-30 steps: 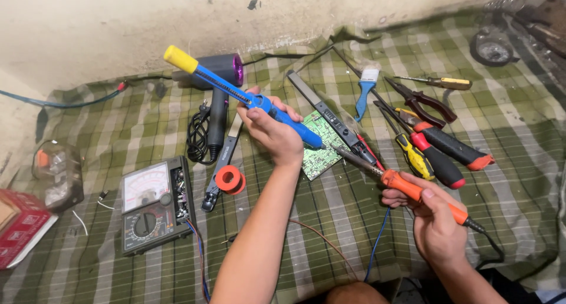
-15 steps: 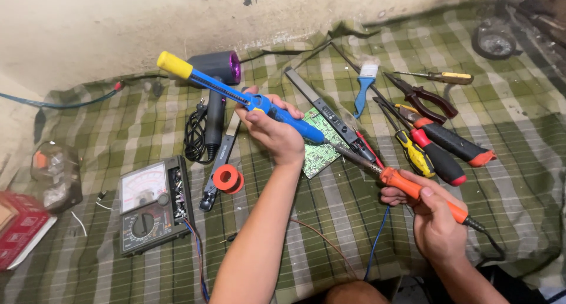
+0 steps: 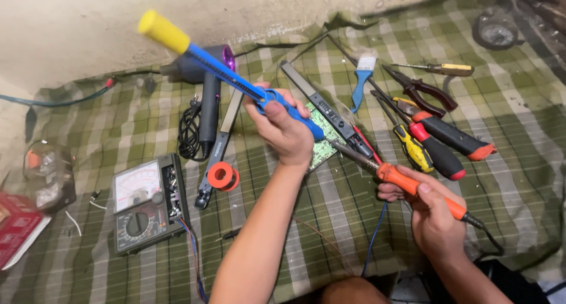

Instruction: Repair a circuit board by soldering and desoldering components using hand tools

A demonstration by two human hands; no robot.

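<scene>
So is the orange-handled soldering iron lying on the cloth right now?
No, the right hand grips the soldering iron and holds it above the checked cloth.

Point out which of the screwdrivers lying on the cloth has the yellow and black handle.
It is the yellow-and-black screwdriver, leftmost of the three lying together; the two beside it have black handles with a red end and an orange end.

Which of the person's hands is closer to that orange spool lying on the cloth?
Left. The left hand, holding the blue pump tool, is just right of the orange spool; the right hand is far right.
</scene>
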